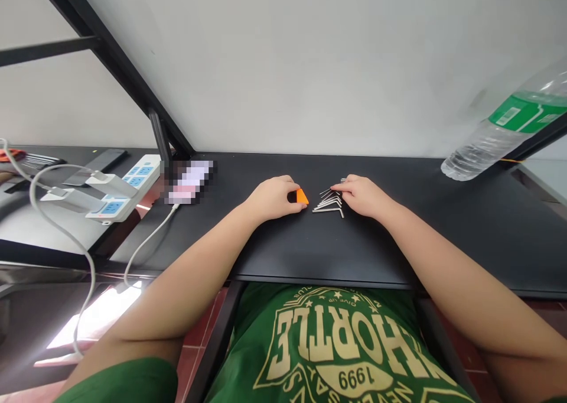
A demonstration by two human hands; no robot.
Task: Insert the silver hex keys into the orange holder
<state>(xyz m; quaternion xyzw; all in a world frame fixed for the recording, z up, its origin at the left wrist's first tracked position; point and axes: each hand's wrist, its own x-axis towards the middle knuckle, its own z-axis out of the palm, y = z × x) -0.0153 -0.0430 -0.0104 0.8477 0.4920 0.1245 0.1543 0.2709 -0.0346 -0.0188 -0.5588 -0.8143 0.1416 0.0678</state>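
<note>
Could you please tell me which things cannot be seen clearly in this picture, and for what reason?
All in the head view:
Orange block: its left part, covered by the left hand.
Hex keys: their exact number, because they overlap and the right hand partly covers them.
Phone screen: its content, blurred by pixelation.
Plastic bottle: its top, cut off by the right edge.
</note>
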